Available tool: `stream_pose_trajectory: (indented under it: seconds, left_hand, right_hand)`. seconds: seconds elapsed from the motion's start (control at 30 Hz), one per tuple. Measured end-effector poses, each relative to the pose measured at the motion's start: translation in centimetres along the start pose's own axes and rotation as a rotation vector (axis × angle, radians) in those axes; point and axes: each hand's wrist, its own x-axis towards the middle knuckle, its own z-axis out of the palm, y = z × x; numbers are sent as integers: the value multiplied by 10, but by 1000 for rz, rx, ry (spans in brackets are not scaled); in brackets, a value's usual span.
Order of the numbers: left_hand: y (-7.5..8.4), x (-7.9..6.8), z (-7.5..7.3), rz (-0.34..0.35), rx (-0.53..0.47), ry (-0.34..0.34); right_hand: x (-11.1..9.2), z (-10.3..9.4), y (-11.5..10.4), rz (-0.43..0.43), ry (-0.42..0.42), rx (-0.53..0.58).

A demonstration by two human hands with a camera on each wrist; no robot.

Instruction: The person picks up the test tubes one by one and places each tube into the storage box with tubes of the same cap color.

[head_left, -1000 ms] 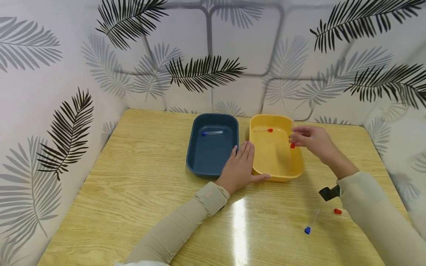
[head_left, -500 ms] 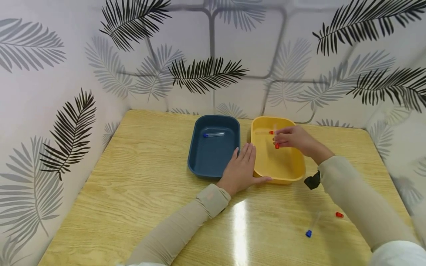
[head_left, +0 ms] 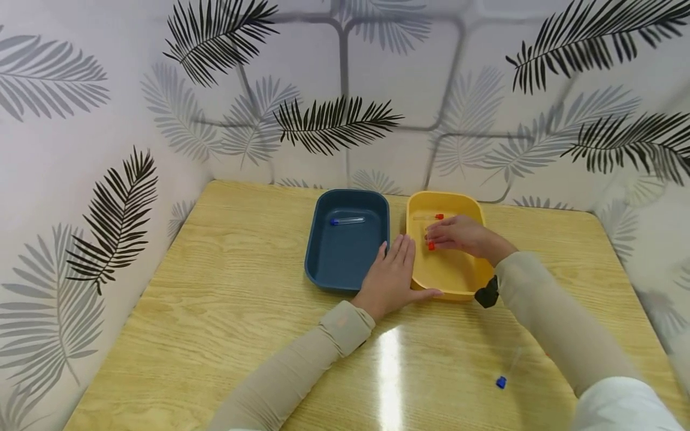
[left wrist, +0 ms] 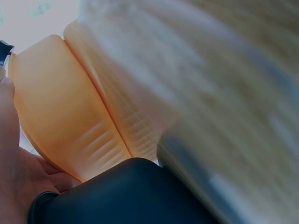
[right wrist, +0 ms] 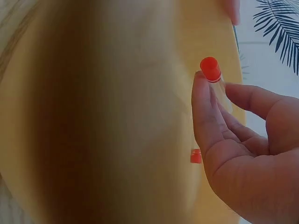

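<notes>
My right hand (head_left: 458, 234) is low inside the yellow tray (head_left: 453, 281). Between thumb and fingers it pinches a clear test tube with a red cap (right wrist: 211, 70). A second red-capped test tube (head_left: 439, 216) lies at the back of this tray, its cap also showing beside my fingers in the right wrist view. My left hand (head_left: 389, 275) rests with straight fingers across the near rims where the yellow tray and the dark blue tray (head_left: 345, 284) adjoin, thumb along the yellow tray's front edge. Inside the blue tray lies a blue-capped test tube (head_left: 347, 221).
On the wooden table (head_left: 226, 287), a test tube with a blue cap (head_left: 502, 382) lies at the front right. A sliver of red (head_left: 547, 354) peeks out by my right sleeve. Behind the trays rises a leaf-patterned wall (head_left: 334, 66).
My right hand has carried the red-capped tube from the yellow tray's right rim leftward and down into the tray. The right forearm now covers most of the loose red item. My left hand stays put.
</notes>
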Motion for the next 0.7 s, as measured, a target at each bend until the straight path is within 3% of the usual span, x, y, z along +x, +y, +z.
stream_pose_trajectory:
  seconds: [0.4,0.7]
  left_hand:
    - [-1,0,0,-6,-8,1]
    - [0,-1,0,0,-19,13]
  right_hand:
    - [12,11,21,35,-39,40]
    - [14,18,25,50,-28,50]
